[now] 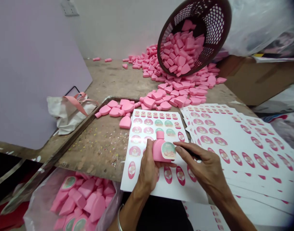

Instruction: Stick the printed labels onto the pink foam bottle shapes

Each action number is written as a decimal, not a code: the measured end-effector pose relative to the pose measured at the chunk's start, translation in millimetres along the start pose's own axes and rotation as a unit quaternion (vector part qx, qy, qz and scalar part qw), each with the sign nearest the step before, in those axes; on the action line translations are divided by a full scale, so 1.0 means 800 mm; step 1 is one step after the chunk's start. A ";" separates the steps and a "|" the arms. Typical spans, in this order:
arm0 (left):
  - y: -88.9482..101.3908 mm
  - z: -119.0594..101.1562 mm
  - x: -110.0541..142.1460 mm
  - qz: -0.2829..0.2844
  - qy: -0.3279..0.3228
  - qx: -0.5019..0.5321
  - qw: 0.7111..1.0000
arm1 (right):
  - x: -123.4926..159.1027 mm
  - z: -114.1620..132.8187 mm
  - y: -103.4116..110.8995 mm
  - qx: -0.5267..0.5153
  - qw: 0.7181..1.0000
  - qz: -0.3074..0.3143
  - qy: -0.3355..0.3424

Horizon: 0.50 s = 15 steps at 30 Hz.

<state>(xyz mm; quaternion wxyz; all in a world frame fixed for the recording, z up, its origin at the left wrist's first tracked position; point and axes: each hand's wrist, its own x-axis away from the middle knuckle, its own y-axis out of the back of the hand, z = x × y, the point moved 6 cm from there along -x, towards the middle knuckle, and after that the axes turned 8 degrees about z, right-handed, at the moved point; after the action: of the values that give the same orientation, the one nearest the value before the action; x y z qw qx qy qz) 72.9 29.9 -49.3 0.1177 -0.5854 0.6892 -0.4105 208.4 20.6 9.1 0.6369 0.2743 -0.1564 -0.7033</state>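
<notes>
A small pink plastic bottle [158, 148] stands tilted in my left hand [147, 168], with thumb and fingers closed around its lower part. Against its front lies a rounded green and cream sticker [168, 149]. My right hand [202, 165] pinches the right edge of that sticker between thumb and forefinger. Something slim and dark [194, 155] shows under the right fingers, too hidden to name. Below both hands is a white sheet of stickers [147, 179], printed with pink ovals, half-rounds and a few green labels.
A tipped brown basket [221, 29] spills pink bottles [176, 91] across the table [101, 141]. More sticker sheets [226, 128] overlap at right. A plastic bag [41, 205] of bottles, some labelled, hangs at lower left. A white cloth bag [62, 112] lies by the raised table edge.
</notes>
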 end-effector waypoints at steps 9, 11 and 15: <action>0.007 0.001 0.000 -0.014 -0.012 0.008 1.000 | 0.006 0.022 -0.007 0.150 0.983 -0.036 0.101; 0.010 0.003 0.001 -0.025 -0.012 0.010 1.000 | 0.006 0.023 -0.008 0.154 0.982 -0.042 0.100; 0.016 0.008 0.001 -0.038 -0.013 0.035 0.999 | 0.007 0.026 -0.009 0.148 0.982 -0.048 0.109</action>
<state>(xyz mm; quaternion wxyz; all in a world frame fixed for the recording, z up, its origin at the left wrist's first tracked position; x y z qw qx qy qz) 67.9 26.3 -62.6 0.1316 -0.6120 0.6500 -0.4308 190.2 13.7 20.4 0.5678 0.4481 -0.1752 -0.6679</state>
